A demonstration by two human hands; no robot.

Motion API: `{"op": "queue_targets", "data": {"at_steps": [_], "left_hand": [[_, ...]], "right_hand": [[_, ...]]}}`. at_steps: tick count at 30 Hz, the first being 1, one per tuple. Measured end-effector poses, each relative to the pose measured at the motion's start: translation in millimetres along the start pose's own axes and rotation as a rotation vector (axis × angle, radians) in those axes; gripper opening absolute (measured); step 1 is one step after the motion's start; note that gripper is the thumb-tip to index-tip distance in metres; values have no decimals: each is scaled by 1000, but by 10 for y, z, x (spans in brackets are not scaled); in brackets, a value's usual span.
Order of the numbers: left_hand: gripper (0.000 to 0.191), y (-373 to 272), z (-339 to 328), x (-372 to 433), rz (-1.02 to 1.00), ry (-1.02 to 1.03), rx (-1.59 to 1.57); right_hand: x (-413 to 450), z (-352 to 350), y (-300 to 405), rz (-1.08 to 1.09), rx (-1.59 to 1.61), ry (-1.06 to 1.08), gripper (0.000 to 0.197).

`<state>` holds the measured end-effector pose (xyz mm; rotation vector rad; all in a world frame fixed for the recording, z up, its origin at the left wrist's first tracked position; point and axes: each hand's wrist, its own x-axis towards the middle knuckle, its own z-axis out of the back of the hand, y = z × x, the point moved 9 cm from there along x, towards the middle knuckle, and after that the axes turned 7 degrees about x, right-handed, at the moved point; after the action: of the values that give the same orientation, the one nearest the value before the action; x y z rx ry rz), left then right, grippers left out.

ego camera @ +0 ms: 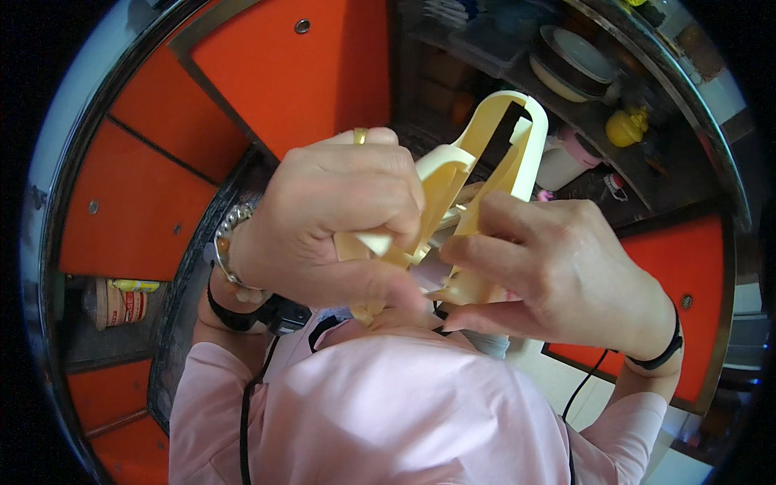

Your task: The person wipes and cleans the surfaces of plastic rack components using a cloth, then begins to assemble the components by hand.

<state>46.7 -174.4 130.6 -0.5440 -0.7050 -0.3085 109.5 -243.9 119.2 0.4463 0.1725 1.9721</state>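
Between my hands is a cream-yellow plastic holder (533,145) with a looped upper end and thin inner walls, held close in front of my chest. My left hand (345,224), with a ring and a beaded bracelet, grips its left part, the thumb pointing across the lower end. From the other side my right hand (533,267) pinches the right wall between thumb and fingers. The lower end of the holder is partly hidden by my fingers, and what lies inside it is unclear.
Orange cabinet doors (242,66) stand ahead and at both sides. In an open cupboard sit stacked bowls (573,60), a yellow object (626,127) and a pink-and-white container (567,160). A striped tub (121,305) rests on a left shelf. Black cords hang beside my arms.
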Motion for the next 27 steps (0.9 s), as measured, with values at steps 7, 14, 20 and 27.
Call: {"op": "queue_targets", "data": {"at_steps": [7, 14, 20, 27], "left_hand": [[61, 1183, -468, 74, 473, 40, -515], [42, 1091, -925, 477, 344, 245, -830], [33, 1075, -829, 518, 485, 216, -867], [26, 991, -836, 555, 493, 187, -783]], "right_hand": [[57, -65, 232, 88, -22, -119, 39], [-28, -128, 236, 31, -44, -8, 41], [-201, 481, -210, -114, 110, -308, 50], [-152, 526, -913, -461, 292, -401, 47]]}}
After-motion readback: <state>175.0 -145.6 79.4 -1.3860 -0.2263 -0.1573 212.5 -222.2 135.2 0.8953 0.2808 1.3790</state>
